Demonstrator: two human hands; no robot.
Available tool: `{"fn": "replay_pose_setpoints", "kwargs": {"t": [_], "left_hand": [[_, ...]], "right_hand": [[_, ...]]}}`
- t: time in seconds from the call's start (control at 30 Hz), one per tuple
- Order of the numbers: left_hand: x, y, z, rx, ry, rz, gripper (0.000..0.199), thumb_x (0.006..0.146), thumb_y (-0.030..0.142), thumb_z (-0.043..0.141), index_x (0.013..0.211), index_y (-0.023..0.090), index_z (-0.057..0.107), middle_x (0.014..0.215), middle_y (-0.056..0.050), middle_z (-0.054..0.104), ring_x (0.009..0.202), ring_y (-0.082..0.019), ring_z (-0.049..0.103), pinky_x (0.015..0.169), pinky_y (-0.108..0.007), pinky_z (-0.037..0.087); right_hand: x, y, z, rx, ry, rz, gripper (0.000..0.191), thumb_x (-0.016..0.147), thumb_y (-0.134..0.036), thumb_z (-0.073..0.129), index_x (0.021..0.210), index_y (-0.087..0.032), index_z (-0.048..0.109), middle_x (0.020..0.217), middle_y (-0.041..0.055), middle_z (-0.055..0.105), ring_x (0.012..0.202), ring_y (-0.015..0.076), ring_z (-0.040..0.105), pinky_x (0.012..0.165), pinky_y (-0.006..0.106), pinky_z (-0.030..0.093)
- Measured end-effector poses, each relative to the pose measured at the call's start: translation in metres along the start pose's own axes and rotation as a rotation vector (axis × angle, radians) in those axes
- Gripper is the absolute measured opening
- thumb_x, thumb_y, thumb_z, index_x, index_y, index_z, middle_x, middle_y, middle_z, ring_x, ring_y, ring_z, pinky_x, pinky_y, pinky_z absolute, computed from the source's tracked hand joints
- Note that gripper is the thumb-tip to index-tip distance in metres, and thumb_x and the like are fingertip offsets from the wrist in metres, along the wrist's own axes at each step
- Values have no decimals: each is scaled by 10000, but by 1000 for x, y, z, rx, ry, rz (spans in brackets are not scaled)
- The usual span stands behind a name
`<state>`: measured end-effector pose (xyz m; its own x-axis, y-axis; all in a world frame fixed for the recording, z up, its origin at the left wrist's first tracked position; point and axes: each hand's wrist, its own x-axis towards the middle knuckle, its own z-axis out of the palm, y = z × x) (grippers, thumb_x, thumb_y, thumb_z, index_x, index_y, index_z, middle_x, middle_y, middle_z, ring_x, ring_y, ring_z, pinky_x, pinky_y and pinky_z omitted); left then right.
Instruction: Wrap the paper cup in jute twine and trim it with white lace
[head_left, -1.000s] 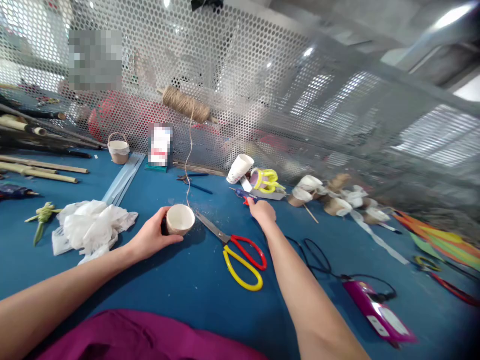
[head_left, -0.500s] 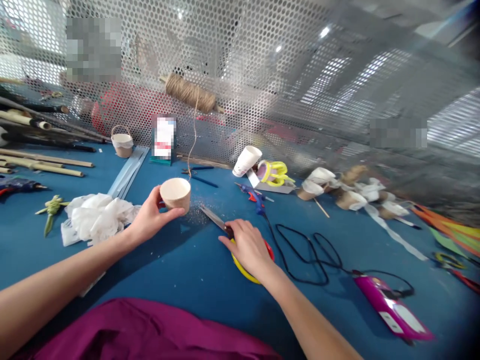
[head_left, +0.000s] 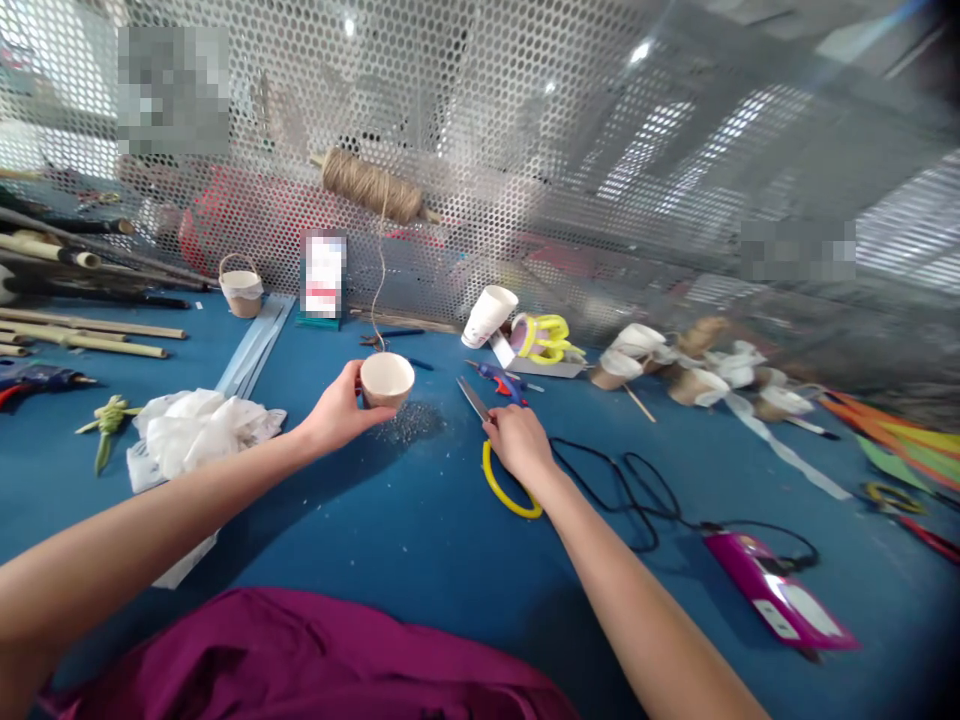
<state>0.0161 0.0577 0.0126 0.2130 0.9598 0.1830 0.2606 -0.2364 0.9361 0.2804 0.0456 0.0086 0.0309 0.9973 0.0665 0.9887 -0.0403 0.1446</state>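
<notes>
My left hand (head_left: 339, 408) is closed around the side of a small paper cup (head_left: 387, 382), its white inside open toward me and its outside brownish, apparently wound with twine. A strand of twine (head_left: 381, 290) runs from the cup's back rim up to a spool. On the right, my right hand (head_left: 519, 440) grips a pair of scissors (head_left: 512, 490) around the pivot. The blades point forward and left, and a yellow handle loop shows below the fingers. Grey crumbs (head_left: 412, 423) lie on the table beneath and beside the cup.
A twine spool (head_left: 371, 186) hangs on the perforated metal screen. Ahead of my right hand lies a blue glue gun (head_left: 501, 380), its black cord running to a magenta power strip (head_left: 780, 590). Crumpled white material (head_left: 202, 430) and bamboo sticks (head_left: 90, 335) are at left, wrapped cups (head_left: 694, 385) at right.
My left hand has carried the cup a little to the right. My right hand has shifted the scissors forward and to the right, nearer the glue gun.
</notes>
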Motion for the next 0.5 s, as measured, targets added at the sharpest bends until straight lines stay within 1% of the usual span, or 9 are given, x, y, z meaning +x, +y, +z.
{"fn": "replay_pose_setpoints", "kwargs": {"t": [0.07, 0.13, 0.2, 0.27, 0.3, 0.37, 0.4, 0.43, 0.5], "left_hand": [[-2, -8, 4, 86, -49, -23, 566, 611, 311, 720, 1077, 135, 451, 1086, -138, 596, 1011, -276, 576, 894, -438, 447], [-4, -14, 6, 135, -76, -40, 573, 618, 329, 715, 1086, 127, 454, 1088, -158, 599, 1012, -301, 576, 881, -458, 445], [-6, -16, 6, 146, -85, -38, 614, 616, 339, 720, 1125, 136, 444, 1115, -158, 598, 1026, -304, 577, 886, -453, 444], [-8, -14, 1, 169, -96, -29, 680, 589, 335, 743, 1169, 159, 437, 1166, -146, 584, 1067, -297, 565, 917, -431, 432], [-9, -10, -5, 190, -99, -26, 709, 560, 327, 762, 1175, 167, 447, 1185, -141, 577, 1094, -301, 550, 941, -426, 417], [-12, 0, -23, 265, -93, -29, 720, 486, 300, 798, 1132, 165, 509, 1195, -149, 569, 1150, -340, 500, 993, -444, 360], [-14, 6, -35, 310, -89, -32, 681, 469, 292, 804, 1088, 169, 548, 1178, -148, 577, 1170, -364, 474, 1012, -461, 327], [-17, 12, -49, 384, -94, -35, 602, 488, 296, 798, 1036, 162, 588, 1146, -158, 591, 1158, -386, 473, 1010, -481, 311], [-23, 23, -78, 856, -159, -55, 419, 615, 367, 717, 961, 147, 630, 1069, -175, 618, 1073, -399, 524, 936, -502, 357]], "right_hand": [[2, 1, 0, -2, 4, 10, 259, 895, -297, 527, 1112, -162, 567, 1136, 77, 588, 950, 190, 598, 807, 399, 505], [2, 0, -2, 8, 18, 13, 215, 892, -267, 527, 1062, -152, 594, 1088, 84, 610, 952, 198, 596, 815, 398, 495], [0, -3, -6, 35, 48, 4, 189, 876, -213, 530, 1016, -130, 625, 1022, 129, 633, 967, 239, 589, 825, 400, 478], [-5, -10, -13, 84, 92, -27, 233, 854, -193, 532, 1042, -98, 631, 1011, 184, 635, 994, 290, 577, 840, 405, 462], [-9, -14, -16, 117, 112, -55, 271, 851, -211, 533, 1075, -87, 621, 1031, 194, 631, 1006, 300, 572, 853, 402, 456], [-17, -22, -22, 187, 144, -126, 312, 852, -245, 534, 1107, -80, 607, 1076, 181, 626, 1034, 285, 568, 897, 377, 444], [-22, -26, -24, 220, 153, -165, 311, 852, -261, 537, 1099, -86, 611, 1087, 168, 627, 1045, 270, 568, 918, 361, 439], [-26, -29, -26, 252, 161, -203, 296, 852, -274, 540, 1076, -99, 620, 1085, 153, 632, 1047, 257, 572, 928, 349, 440], [-35, -34, -28, 345, 194, -289, 251, 858, -305, 525, 1012, -141, 636, 1046, 121, 649, 1015, 239, 594, 905, 353, 467]]}}
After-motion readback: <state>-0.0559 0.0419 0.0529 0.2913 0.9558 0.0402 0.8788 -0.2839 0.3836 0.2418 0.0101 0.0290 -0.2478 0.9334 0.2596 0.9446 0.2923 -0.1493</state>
